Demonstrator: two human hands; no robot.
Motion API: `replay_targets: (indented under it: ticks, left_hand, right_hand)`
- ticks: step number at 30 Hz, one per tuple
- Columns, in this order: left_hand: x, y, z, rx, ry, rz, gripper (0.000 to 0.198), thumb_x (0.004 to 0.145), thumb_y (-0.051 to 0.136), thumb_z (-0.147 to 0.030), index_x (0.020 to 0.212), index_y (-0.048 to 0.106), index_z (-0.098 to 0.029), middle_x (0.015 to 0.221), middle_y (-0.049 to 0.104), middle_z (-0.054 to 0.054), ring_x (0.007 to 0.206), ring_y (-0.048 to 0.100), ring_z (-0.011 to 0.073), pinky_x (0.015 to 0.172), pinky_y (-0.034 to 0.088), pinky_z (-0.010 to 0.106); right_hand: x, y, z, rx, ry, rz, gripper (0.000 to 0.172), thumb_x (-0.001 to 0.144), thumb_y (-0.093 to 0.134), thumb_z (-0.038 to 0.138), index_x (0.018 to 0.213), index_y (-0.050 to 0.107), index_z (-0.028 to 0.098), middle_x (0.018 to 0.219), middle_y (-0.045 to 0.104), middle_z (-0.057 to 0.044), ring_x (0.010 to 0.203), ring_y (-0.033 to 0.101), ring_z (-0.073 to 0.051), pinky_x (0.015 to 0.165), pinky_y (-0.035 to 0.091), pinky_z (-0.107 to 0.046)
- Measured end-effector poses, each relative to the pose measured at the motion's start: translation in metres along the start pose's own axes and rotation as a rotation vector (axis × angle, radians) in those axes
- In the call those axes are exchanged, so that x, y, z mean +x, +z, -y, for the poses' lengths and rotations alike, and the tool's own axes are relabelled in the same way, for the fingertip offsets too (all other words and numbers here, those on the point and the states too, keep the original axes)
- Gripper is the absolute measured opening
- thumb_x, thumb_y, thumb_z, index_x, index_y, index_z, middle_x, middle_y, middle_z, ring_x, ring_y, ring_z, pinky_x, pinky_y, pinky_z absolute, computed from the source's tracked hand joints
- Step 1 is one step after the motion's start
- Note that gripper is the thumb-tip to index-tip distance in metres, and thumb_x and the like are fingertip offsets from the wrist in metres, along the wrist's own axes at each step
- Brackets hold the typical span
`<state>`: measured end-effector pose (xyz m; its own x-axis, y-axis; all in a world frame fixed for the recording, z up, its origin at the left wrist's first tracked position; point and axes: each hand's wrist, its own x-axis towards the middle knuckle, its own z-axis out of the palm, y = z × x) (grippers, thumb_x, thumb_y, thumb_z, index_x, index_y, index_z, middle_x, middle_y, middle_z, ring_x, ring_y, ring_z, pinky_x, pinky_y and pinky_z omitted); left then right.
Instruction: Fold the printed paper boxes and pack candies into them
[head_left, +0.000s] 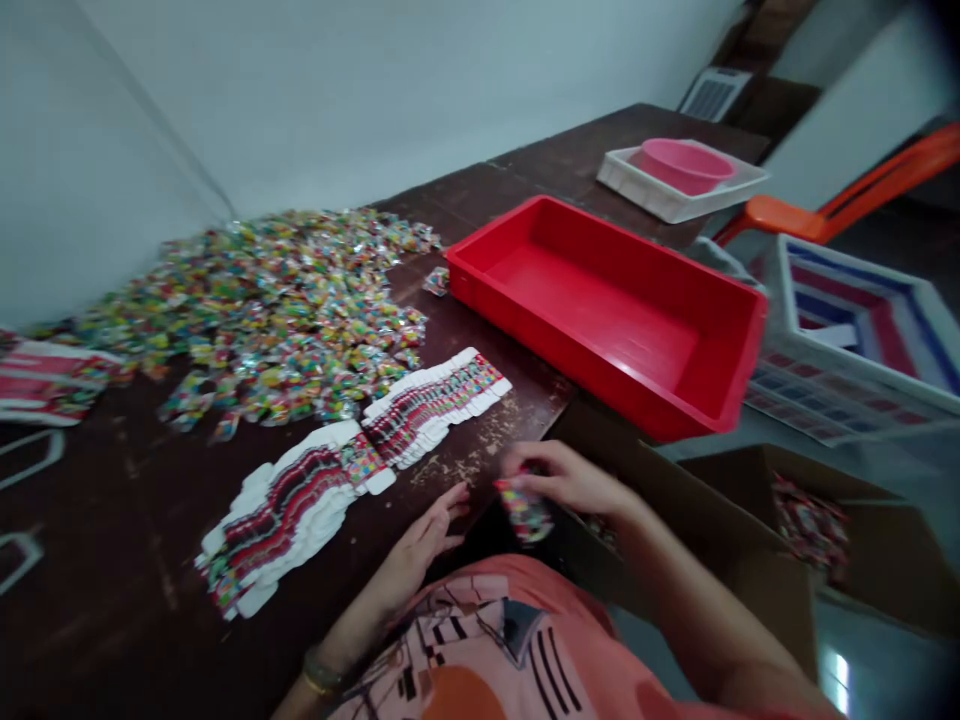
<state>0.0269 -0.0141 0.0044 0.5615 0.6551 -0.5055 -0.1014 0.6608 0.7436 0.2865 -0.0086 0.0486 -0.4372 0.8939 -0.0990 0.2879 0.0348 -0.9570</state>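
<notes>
My right hand (547, 475) grips a small colourful printed box (529, 515), blurred by motion, just off the table's front edge. My left hand (427, 540) is at the table edge with its fingers stretched out and nothing in them. Beyond it, flattened printed cartons lie fanned in two overlapping rows, a nearer row (289, 510) and a farther row (435, 405). Behind them a large heap of small shiny wrapped packets (285, 310) spreads toward the wall.
An empty red tray (600, 300) juts over the table's right edge. Below it stand open cardboard boxes (720, 580), one with printed packs (810, 520). A striped crate (862, 350) and orange chair (795, 215) are at right. A pink basin (686, 165) rests in a white tray (667, 205).
</notes>
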Motion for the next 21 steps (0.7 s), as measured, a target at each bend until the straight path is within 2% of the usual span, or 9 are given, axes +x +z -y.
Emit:
replay_targets:
  ticks: [2,3,5,9,12,15,17,19,21]
  left_hand:
    - [-0.002,-0.009,-0.005,0.071,0.051,-0.042,0.048,0.086,0.054,-0.047,0.128,0.055,-0.023,0.134,0.052,0.012,0.12,0.049,0.0267,0.097,0.042,0.04]
    - [-0.004,-0.014,-0.008,0.087,0.064,-0.079,0.047,0.087,0.052,-0.046,0.127,0.055,-0.023,0.131,0.054,0.013,0.117,0.051,0.0261,0.096,0.042,0.04]
    - [-0.006,-0.021,-0.012,0.102,0.087,-0.122,0.046,0.087,0.051,-0.045,0.126,0.055,-0.021,0.125,0.057,0.013,0.11,0.055,0.0249,0.093,0.043,0.039]
    - [-0.007,-0.022,-0.013,0.131,0.096,-0.105,0.044,0.084,0.057,-0.043,0.121,0.059,-0.019,0.117,0.06,0.013,0.102,0.058,0.0232,0.087,0.044,0.035]
    - [-0.006,-0.02,-0.009,0.136,0.069,-0.107,0.044,0.082,0.058,-0.045,0.118,0.061,-0.019,0.111,0.062,0.013,0.096,0.06,0.0219,0.083,0.046,0.034]
    - [-0.005,-0.018,-0.004,0.141,0.068,-0.14,0.043,0.082,0.058,-0.046,0.115,0.062,-0.018,0.108,0.064,0.012,0.093,0.06,0.021,0.082,0.046,0.033]
    - [-0.002,-0.016,-0.003,0.128,0.12,-0.148,0.045,0.082,0.058,-0.047,0.117,0.061,-0.019,0.111,0.064,0.012,0.099,0.06,0.0224,0.085,0.046,0.034]
    - [0.002,-0.015,-0.003,0.078,0.228,-0.168,0.051,0.08,0.061,-0.047,0.123,0.057,-0.02,0.12,0.061,0.013,0.111,0.055,0.0248,0.093,0.043,0.036]
    - [0.005,-0.014,-0.005,0.01,0.302,-0.238,0.055,0.078,0.064,-0.046,0.127,0.055,-0.021,0.124,0.06,0.011,0.118,0.051,0.0254,0.1,0.039,0.036]
  right_hand:
    - [-0.005,-0.035,-0.005,-0.171,0.039,0.095,0.022,0.087,0.057,0.038,0.086,0.07,0.02,0.087,0.068,-0.003,0.084,0.06,-0.017,0.08,0.045,-0.028]
    - [0.001,-0.045,-0.011,-0.246,0.054,0.072,0.02,0.085,0.06,0.038,0.088,0.07,0.021,0.089,0.069,-0.004,0.086,0.06,-0.018,0.083,0.044,-0.029]
    - [0.029,-0.051,-0.027,-0.385,0.116,-0.085,0.022,0.082,0.062,0.038,0.095,0.07,0.021,0.098,0.068,-0.006,0.094,0.059,-0.022,0.089,0.041,-0.034]
    - [0.109,-0.032,-0.057,-0.555,0.324,-0.584,0.037,0.079,0.062,0.037,0.107,0.061,0.013,0.127,0.052,-0.019,0.117,0.041,-0.033,0.098,0.028,-0.048]
    - [0.144,-0.032,-0.066,-0.552,0.389,-0.713,0.041,0.069,0.069,0.035,0.099,0.06,0.01,0.122,0.053,-0.022,0.114,0.04,-0.037,0.095,0.027,-0.053]
    - [0.145,-0.04,-0.063,-0.468,0.349,-0.699,0.034,0.075,0.061,0.038,0.095,0.06,0.01,0.101,0.061,-0.017,0.098,0.051,-0.032,0.087,0.036,-0.047]
    - [0.129,-0.029,-0.056,-0.402,0.296,-0.694,0.034,0.088,0.043,0.039,0.101,0.058,0.011,0.097,0.063,-0.013,0.091,0.055,-0.025,0.082,0.041,-0.039]
    - [0.105,0.003,-0.045,-0.337,0.236,-0.646,0.037,0.094,0.032,0.038,0.103,0.058,0.014,0.095,0.064,-0.009,0.086,0.057,-0.02,0.078,0.044,-0.032]
    - [0.081,0.046,-0.033,-0.266,0.152,-0.512,0.032,0.093,0.04,0.041,0.096,0.062,0.018,0.087,0.066,-0.004,0.079,0.059,-0.017,0.073,0.046,-0.027]
